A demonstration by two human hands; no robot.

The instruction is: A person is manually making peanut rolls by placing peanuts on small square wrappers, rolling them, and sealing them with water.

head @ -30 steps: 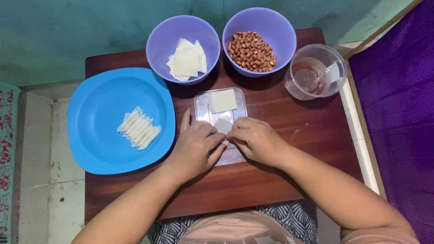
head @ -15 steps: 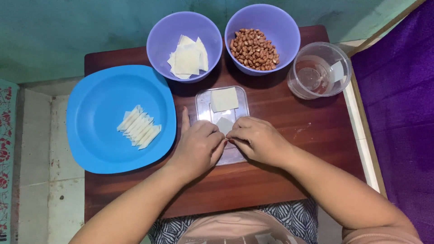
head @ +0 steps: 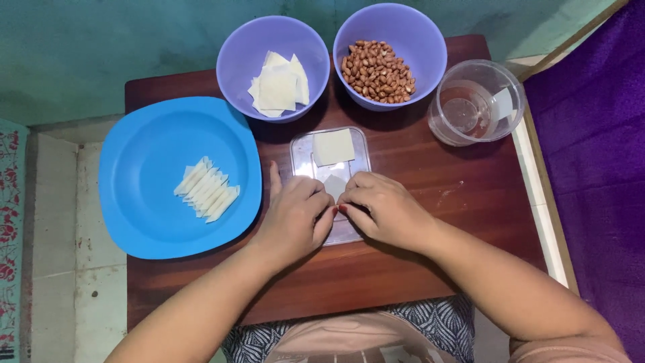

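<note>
A: Where is the wrapper you are working on?

B: The small white wrapper piece lies on the clear plastic board, right between your hands. Your left hand and right hand meet over its near edge, fingertips pinching it from both sides.

A: And the rest?

B: A flat square wrapper sits on the board just beyond your fingers. The blue plate with finished rolls lies left of your left hand. The two purple bowls, wrappers and peanuts, stand farther back, and a clear tub sits to the right.
</note>
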